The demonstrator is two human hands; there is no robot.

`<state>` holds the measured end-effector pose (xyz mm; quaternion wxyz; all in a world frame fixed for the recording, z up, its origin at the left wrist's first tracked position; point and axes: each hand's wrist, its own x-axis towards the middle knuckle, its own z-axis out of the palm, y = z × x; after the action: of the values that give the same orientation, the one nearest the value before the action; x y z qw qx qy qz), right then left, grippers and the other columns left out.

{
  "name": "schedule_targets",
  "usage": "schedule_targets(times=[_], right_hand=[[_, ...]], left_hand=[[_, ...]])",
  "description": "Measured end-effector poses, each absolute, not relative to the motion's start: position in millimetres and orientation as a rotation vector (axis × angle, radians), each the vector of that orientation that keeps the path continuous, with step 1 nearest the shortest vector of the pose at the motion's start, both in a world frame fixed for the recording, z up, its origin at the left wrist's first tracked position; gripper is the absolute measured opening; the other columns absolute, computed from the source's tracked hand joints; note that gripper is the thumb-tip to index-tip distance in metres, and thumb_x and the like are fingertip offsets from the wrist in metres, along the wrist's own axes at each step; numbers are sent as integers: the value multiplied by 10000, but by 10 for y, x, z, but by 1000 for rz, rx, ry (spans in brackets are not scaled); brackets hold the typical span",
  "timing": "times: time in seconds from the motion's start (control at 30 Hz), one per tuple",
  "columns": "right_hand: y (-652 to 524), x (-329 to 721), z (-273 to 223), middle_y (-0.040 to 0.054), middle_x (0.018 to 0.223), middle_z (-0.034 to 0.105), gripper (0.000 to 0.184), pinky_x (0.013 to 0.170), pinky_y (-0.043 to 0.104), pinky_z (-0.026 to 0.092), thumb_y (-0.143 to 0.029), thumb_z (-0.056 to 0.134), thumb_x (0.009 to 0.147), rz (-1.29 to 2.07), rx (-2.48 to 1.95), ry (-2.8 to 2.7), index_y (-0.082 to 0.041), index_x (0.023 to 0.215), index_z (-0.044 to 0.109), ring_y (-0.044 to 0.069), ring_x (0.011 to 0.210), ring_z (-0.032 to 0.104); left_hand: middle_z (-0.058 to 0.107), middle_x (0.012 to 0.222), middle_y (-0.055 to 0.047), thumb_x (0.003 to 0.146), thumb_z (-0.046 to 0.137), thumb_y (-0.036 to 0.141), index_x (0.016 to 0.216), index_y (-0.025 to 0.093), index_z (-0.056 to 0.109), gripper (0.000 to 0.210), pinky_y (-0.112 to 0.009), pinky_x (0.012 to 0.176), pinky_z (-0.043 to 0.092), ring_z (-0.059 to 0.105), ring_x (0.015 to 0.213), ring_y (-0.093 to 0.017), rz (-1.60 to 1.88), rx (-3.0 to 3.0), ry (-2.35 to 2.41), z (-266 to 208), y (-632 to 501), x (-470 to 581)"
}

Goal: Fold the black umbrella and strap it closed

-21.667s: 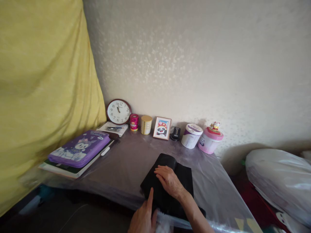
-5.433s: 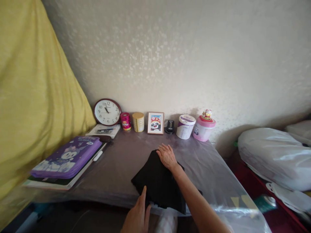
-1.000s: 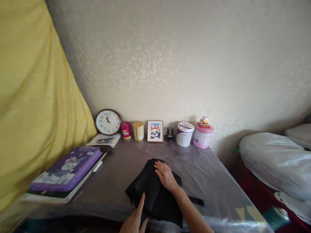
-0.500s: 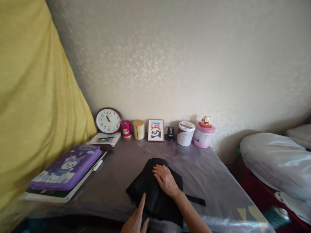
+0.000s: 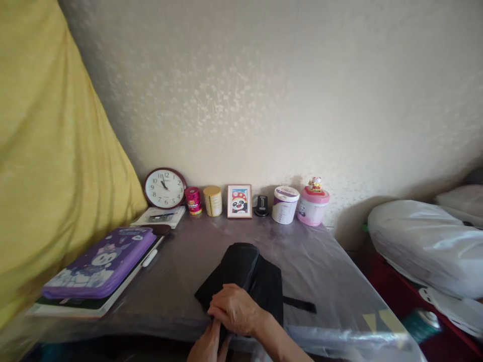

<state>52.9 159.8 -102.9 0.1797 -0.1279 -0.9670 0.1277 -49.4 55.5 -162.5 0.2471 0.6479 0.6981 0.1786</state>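
Note:
A black folded fabric piece with a strap (image 5: 269, 286), possibly a bag, lies at the table's near edge. The strap sticks out to the right. My right hand (image 5: 234, 307) rests over its near left part, fingers together and curled down beside my left fingertips. My left hand (image 5: 207, 346) comes from below at the near edge, its index finger under the right hand's fingers and its thumb lower down. Black material shows between that thumb and finger. What the right fingertips press on is partly hidden.
On the left lie a purple pencil case (image 5: 101, 264) on books and a white pen (image 5: 150, 258). Along the wall stand a clock (image 5: 165, 188), tins (image 5: 213, 201), a panda picture (image 5: 239, 201), a black device (image 5: 261, 205) and tubs (image 5: 286, 205). White bags (image 5: 422, 246) sit at right.
My right hand has slid from the far top of the black fabric toward me and left, its fingers curling over my left fingertips. The left hand stays about in place. The view shifted slightly.

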Motion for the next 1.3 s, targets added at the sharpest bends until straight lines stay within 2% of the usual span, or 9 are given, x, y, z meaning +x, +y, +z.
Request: schedule_targets(times=[0.07, 0.17, 0.27, 0.57, 0.67, 0.87, 1.07, 1.2, 1.3], right_hand=[[1730, 573, -1023, 5, 866, 690, 254, 955, 281, 354, -262, 402, 907, 377, -382, -2645, -201, 823, 633, 121, 935, 601], [2101, 711, -1054, 60, 1105, 640, 204, 1020, 415, 286, -213, 455, 866, 349, -740, -2347, -196, 955, 637, 202, 1143, 498], [2446, 941, -1123, 102, 1189, 589, 256, 992, 416, 343, -189, 502, 795, 461, -1048, -2020, -180, 1018, 629, 230, 1146, 497], [2372, 1724, -1439, 116, 895, 686, 312, 744, 346, 511, -309, 441, 774, 634, -1421, -1624, -133, 950, 628, 227, 829, 652], [2286, 1724, -1438, 112, 904, 685, 294, 784, 366, 495, -286, 453, 761, 634, -1439, -1621, -142, 945, 632, 236, 857, 643], [2166, 1446, -1225, 97, 1154, 607, 322, 977, 385, 365, -172, 415, 805, 439, -1201, -1990, -168, 1065, 606, 213, 1102, 525], [1615, 1327, -1028, 60, 1054, 653, 247, 938, 342, 372, -134, 463, 814, 486, -1051, -2366, -201, 936, 667, 198, 1021, 561], [1281, 1469, -841, 18, 895, 691, 210, 780, 241, 445, -200, 475, 830, 921, -780, -2460, -215, 882, 678, 148, 843, 623], [1322, 1627, -828, 14, 804, 689, 260, 652, 208, 469, -292, 423, 857, 1141, -871, -2203, -203, 904, 663, 135, 736, 639]], left_hand=[[508, 1268, -195, 858, 260, 248, 1381, 90, 195, 551, -319, 867, 466, 579, 1068, -212, 530, 1796, 1903, -1583, 553, -475], [410, 1362, -169, 855, 246, 213, 1404, 87, 77, 589, -297, 954, 408, 449, 1214, -168, 565, 1828, 1896, -1492, 538, -443], [344, 1404, -165, 860, 233, 218, 1404, 64, 49, 595, -290, 966, 397, 419, 1238, -169, 543, 1799, 1909, -1431, 518, -428], [287, 1430, -171, 886, 187, 250, 1401, 61, 2, 579, -296, 982, 376, 411, 1244, -173, 565, 1790, 1939, -1412, 492, -367], [371, 1382, -189, 889, 202, 240, 1404, 56, 8, 580, -310, 959, 394, 434, 1227, -191, 534, 1754, 1970, -1346, 488, -324], [507, 1276, -165, 889, 228, 203, 1414, 88, 30, 573, -287, 934, 399, 491, 1174, -191, 456, 1748, 2040, -1279, 475, -274], [525, 1258, -162, 895, 271, 188, 1415, 82, 27, 584, -238, 895, 413, 539, 1120, -176, 403, 1726, 2069, -1228, 489, -258], [472, 1314, -162, 897, 300, 191, 1417, 99, 24, 596, -219, 869, 425, 560, 1091, -168, 388, 1705, 2066, -1225, 484, -261], [465, 1322, -158, 901, 300, 201, 1419, 120, 13, 598, -226, 854, 436, 573, 1071, -172, 393, 1701, 2075, -1239, 470, -259]])
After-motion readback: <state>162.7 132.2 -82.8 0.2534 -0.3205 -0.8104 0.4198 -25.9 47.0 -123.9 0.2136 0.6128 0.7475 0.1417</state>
